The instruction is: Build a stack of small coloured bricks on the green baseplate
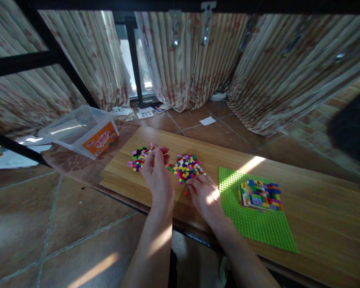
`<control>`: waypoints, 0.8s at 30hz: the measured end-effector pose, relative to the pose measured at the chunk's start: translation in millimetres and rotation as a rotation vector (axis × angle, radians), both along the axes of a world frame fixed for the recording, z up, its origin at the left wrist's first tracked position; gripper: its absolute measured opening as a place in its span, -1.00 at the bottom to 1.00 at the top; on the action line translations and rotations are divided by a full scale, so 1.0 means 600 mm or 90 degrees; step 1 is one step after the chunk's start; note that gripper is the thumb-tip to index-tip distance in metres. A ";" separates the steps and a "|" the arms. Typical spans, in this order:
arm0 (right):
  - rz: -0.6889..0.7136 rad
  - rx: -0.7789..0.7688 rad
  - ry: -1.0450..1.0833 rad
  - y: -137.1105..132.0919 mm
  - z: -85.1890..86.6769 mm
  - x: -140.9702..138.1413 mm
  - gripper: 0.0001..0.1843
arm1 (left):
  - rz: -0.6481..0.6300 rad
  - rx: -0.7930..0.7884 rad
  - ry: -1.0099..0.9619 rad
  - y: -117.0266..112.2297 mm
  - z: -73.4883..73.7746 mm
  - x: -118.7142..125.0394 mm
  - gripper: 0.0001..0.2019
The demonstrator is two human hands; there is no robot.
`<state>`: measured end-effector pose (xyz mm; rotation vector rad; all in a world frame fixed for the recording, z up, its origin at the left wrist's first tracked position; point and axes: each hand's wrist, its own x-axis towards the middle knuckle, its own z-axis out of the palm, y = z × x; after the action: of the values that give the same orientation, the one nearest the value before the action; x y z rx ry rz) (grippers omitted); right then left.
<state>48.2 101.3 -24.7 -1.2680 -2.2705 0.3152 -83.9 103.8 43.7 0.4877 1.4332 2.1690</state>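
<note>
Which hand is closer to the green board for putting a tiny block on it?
The right hand: it rests beside the flat green studded baseboard, while the left hand is raised farther away, between the two piles.

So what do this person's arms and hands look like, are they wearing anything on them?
Both forearms are bare as far as the view shows: no sleeves, no gloves. The left hand and the right hand show no rings, and neither wrist carries a watch or band that I can make out. Patches of sunlight fall across both forearms and the back of the right hand. Fingernails are too small to judge.
</note>
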 end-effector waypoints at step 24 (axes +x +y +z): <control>-0.170 -0.185 0.669 0.019 0.128 0.176 -0.90 | -0.417 -0.150 0.202 0.008 -0.030 0.104 -0.87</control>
<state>153.6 112.9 52.0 -1.1179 -1.1772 0.9661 -21.4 108.6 25.7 1.0735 1.4027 1.4294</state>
